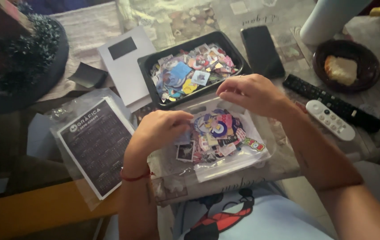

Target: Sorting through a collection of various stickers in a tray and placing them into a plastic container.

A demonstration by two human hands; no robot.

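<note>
In the middle of the frame, 2 bare hands work at a clear plastic bag (225, 153) stuffed with small colourful stickers (219, 133), which lies flat on the glass-topped surface (287, 162) just in front of the person. The left hand (161, 129), with a thin red cord around its wrist, rests on the bag's left edge; its fingers are curled together and pinched on the plastic or on a sticker there, though which of the 2 cannot be told. The right hand (252, 93) sits at the bag's upper edge, fingers bent down and closed on the bag's rim.

Just above the bag, touching or nearly touching it, stands a black tray (147, 66) heaped with more loose stickers. To the tray's left lies a white sheet (125, 73) with a dark rectangle on it, and lower left a black printed calendar card (96, 146) in a clear sleeve. A dark phone (262, 51) lies right of the tray. Further right lie a black remote control (332, 102) and a smaller white remote (330, 120), side by side. In the upper right a dark bowl (367, 78) holds a pale piece of food.
</note>
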